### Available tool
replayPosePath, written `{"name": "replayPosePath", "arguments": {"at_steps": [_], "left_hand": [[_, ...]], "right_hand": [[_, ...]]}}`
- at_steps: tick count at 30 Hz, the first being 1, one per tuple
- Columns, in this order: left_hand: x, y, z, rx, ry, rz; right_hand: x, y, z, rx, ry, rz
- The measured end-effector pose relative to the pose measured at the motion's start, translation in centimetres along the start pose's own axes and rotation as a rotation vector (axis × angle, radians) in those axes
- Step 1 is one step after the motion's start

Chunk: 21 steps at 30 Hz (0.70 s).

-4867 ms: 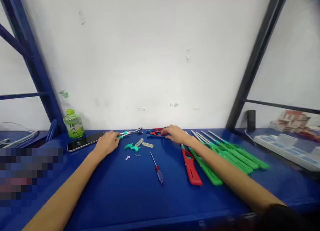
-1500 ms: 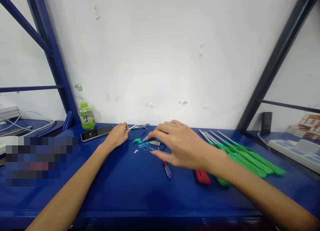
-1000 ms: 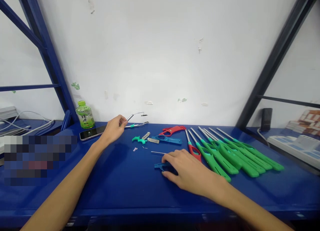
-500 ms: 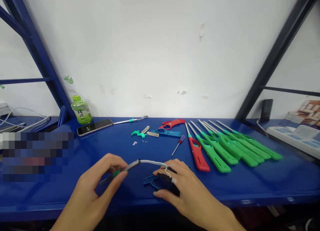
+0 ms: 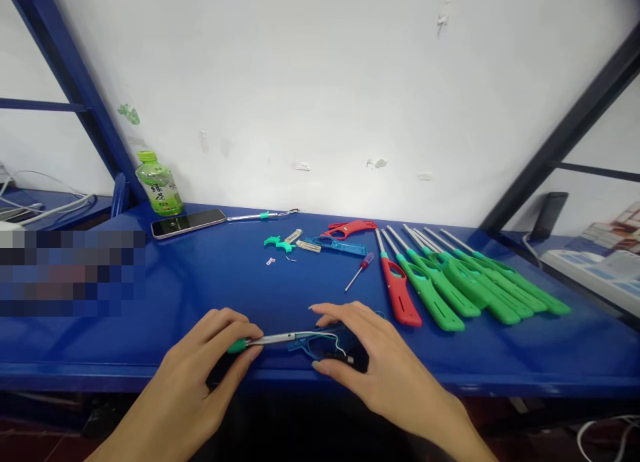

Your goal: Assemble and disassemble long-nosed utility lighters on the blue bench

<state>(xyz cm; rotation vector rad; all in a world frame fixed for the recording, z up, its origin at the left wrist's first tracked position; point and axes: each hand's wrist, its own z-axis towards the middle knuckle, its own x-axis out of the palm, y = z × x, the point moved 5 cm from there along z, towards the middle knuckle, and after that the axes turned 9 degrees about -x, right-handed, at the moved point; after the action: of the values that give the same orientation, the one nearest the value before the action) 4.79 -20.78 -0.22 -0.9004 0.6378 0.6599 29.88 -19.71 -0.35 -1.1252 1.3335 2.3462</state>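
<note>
Assembly, likely at seating stage, with metal tube [image 5: 277, 339] at end of blue half-shell [image 5: 350, 335] near front edge of table [image 5: 200, 275].
Pinching tube between thumb and fingers of left hand [image 5: 200, 372]. Bracketing shell with right hand [image 5: 387, 359], thumb and forefinger apart; cannot tell whether clamped on it. Next, probably: lower tube into shell, tuck pale wire [image 5: 320, 333] inside rim.

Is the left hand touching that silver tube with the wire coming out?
Touching. The head view shows the left hand pinching the silver tube between thumb and fingertips, with no gap.
</note>
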Motion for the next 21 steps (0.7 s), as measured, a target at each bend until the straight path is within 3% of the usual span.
{"name": "replayPosePath", "arguments": {"at_steps": [4,9,21], "left_hand": [[0.2,-0.3,-0.2,0.031,0.007,0.042],[-0.2,-1.2,-0.2,0.12,-0.072,0.053],[0.1,-2.3,0.3,0.1,-0.088,0.029]], "right_hand": [[-0.1,0.5,0.3,-0.056,-0.003,0.007],[-0.1,0.9,0.6,-0.094,-0.015,0.023],[-0.1,0.9,0.5,-0.122,-0.028,0.001]]}}
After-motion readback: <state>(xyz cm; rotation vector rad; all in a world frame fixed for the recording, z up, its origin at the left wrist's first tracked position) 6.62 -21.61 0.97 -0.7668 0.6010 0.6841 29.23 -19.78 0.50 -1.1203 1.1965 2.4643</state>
